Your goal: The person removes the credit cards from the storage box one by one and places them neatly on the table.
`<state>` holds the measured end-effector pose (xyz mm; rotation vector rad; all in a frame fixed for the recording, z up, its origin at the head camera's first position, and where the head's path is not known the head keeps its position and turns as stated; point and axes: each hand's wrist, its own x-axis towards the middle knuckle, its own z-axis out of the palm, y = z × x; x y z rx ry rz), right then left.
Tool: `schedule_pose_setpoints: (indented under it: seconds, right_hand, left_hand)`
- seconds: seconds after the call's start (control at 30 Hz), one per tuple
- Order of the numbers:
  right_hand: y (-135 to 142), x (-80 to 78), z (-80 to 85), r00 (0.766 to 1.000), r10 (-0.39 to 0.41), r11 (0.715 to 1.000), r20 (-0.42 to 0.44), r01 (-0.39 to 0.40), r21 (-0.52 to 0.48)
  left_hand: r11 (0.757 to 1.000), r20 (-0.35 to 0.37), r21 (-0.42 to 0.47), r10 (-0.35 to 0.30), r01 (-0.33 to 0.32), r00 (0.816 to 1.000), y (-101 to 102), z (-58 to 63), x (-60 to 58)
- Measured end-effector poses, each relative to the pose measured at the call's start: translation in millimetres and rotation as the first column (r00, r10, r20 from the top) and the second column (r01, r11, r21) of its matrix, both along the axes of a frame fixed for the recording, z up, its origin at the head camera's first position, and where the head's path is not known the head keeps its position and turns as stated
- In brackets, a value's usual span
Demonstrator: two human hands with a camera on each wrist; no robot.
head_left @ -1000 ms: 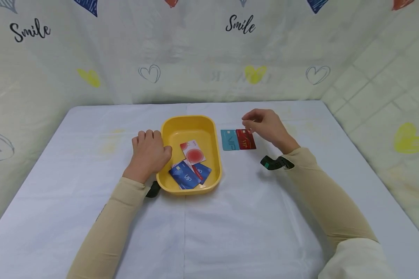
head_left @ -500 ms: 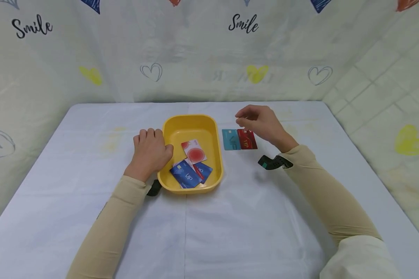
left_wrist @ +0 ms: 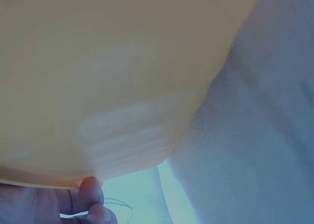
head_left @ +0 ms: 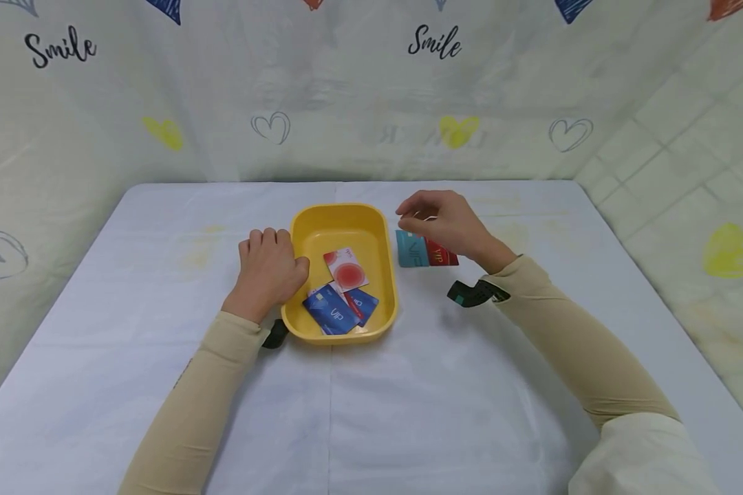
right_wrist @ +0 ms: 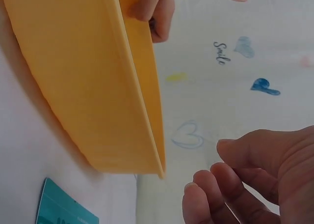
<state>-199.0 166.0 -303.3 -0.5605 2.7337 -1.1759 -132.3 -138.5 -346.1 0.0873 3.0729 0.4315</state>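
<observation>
My left hand (head_left: 269, 271) grips the left rim of a yellow plastic tray (head_left: 393, 289); its fingertips show beneath that rim in the left wrist view. Inside the tray lie a white card (head_left: 345, 267) with a red circle and a blue VIP card (head_left: 330, 309), overlapping other cards. To the tray's right, a teal VIP card (head_left: 412, 252) and a red VIP card (head_left: 441, 257) lie side by side. My right hand (head_left: 442, 218) hovers over their far edges, partly hiding the red one. Nothing shows between its loosely bent fingers and thumb (right_wrist: 240, 153).
A white cloth (head_left: 384, 412) covers the table. Behind the table hangs a pale curtain (head_left: 347, 82) printed with hearts and "Smile". A dark wrist strap (head_left: 475, 293) hangs below the right wrist.
The right hand has moved left across the red and teal cards toward the tray. The left hand keeps its hold on the rim, and the cards stay in place.
</observation>
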Motion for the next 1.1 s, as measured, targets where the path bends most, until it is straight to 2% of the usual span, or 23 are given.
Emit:
schedule_pose_setpoints:
  seconds: [0.2,0.6,1.1]
  right_hand:
    - [-7.5,2.9,-0.8,0.998,0.060,0.998,-0.027,-0.060,0.003]
    - [-27.5,12.4,-1.3,0.986,0.166,0.986,0.001,-0.166,-0.029]
    - [-48.9,16.7,-4.4,0.958,0.285,0.958,0.026,-0.285,-0.012]
  left_hand:
    - [1.000,0.005,0.001,-0.002,0.002,1.000,1.2,0.4,-0.8]
    - [1.000,0.011,0.003,0.006,-0.006,1.000,0.1,-1.1,-0.5]
    - [1.000,0.001,-0.002,0.006,-0.006,1.000,-0.2,-1.9,-1.1]
